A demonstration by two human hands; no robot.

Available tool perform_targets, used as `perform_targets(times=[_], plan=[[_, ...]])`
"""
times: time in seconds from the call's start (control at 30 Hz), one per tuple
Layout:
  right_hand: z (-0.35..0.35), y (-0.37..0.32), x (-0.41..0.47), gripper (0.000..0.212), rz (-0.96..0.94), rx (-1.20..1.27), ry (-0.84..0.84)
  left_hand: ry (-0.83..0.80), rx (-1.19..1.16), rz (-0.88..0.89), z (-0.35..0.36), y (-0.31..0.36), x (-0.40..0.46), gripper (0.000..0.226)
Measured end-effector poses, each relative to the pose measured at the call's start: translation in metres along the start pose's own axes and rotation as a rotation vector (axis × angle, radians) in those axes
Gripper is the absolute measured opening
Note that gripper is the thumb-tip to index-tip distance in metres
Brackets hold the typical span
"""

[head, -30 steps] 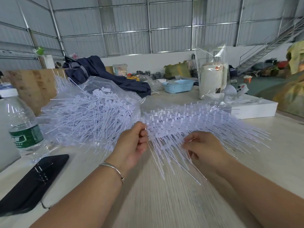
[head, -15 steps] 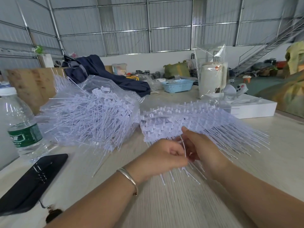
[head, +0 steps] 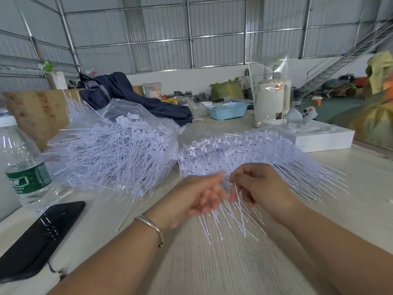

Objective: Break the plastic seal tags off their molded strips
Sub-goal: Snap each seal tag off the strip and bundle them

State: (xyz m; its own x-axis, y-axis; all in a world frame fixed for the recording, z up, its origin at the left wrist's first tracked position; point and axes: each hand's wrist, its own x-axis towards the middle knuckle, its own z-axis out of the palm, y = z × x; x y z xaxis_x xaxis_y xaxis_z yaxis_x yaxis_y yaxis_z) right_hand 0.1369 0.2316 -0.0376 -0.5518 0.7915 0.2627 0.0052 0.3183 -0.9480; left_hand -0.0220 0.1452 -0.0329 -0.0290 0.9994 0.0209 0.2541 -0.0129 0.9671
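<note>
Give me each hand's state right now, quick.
Left hand: motion-blurred, grip cannot be told.
Right hand: closed, pinching thin white plastic seal tags.

A clear water bottle point(head: 25, 167) with a green label stands at the table's point(head: 212, 269) left edge, a black phone point(head: 40, 237) lying just in front of it. Farther back lie a dark blue jacket point(head: 136, 96), a light blue basket point(head: 228, 110), a bag-wrapped white roll point(head: 272, 101) and a flat white box point(head: 325, 138).
</note>
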Motion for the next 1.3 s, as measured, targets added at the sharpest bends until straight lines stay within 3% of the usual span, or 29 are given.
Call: perform_targets(times=[0.1,0.2,0.27,0.33,0.4,0.47,0.53,0.67,0.73,0.8,0.9,0.97,1.03,1.13,1.23,1.3], plan=[[0.008,-0.007,-0.010,0.016,-0.092,-0.159,-0.090,0.165,-0.329,-0.031,-0.007,0.002,0.006,0.069],[0.026,-0.010,-0.021,0.016,-0.311,-0.504,-0.229,0.141,-0.433,-0.063,-0.006,0.003,0.010,0.080],[0.037,-0.008,-0.024,0.020,-0.429,-0.845,-0.367,0.176,-0.416,-0.087,-0.004,0.002,0.008,0.070],[0.040,-0.005,-0.023,0.022,-0.452,-1.004,-0.440,0.189,-0.259,-0.080,-0.002,-0.001,0.005,0.044],[0.038,-0.004,-0.025,0.021,-0.427,-0.976,-0.450,0.209,-0.086,-0.056,0.001,-0.005,0.004,0.016],[0.035,-0.007,-0.028,0.018,-0.409,-0.860,-0.459,0.257,-0.022,-0.051,0.002,-0.009,0.005,0.016],[0.033,-0.010,-0.029,0.016,-0.454,-0.731,-0.344,0.272,-0.066,-0.077,-0.002,-0.006,0.005,0.019],[0.010,-0.014,-0.014,0.018,-0.569,-0.568,0.338,-0.062,-0.299,-0.099,-0.018,-0.003,-0.001,0.027],[-0.012,-0.007,-0.001,0.014,-0.438,-0.557,0.545,-0.288,-0.278,-0.137,-0.024,-0.005,-0.008,0.027],[-0.035,0.007,0.012,0.013,-0.148,-0.592,0.578,-0.384,-0.247,-0.165,-0.025,-0.004,-0.010,0.025],[-0.052,0.022,0.019,0.022,0.127,-0.701,0.482,-0.197,-0.176,-0.156,-0.018,-0.003,-0.005,0.013],[-0.051,0.022,0.021,0.024,0.063,-0.745,0.480,0.007,-0.043,-0.119,-0.014,-0.007,-0.001,0.011],[-0.043,0.015,0.019,0.021,-0.088,-0.658,0.418,0.109,0.065,-0.079,-0.010,-0.010,0.001,0.009],[-0.021,0.007,0.010,0.017,-0.292,-0.574,0.135,0.142,0.093,-0.026,-0.004,-0.010,0.002,0.009],[-0.004,0.011,0.003,0.017,-0.241,-0.568,-0.158,0.164,0.075,-0.004,-0.002,-0.011,0.001,0.004],[0.000,0.013,0.005,0.026,-0.196,-0.505,-0.224,0.165,0.051,-0.011,-0.005,-0.012,0.000,0.007]])
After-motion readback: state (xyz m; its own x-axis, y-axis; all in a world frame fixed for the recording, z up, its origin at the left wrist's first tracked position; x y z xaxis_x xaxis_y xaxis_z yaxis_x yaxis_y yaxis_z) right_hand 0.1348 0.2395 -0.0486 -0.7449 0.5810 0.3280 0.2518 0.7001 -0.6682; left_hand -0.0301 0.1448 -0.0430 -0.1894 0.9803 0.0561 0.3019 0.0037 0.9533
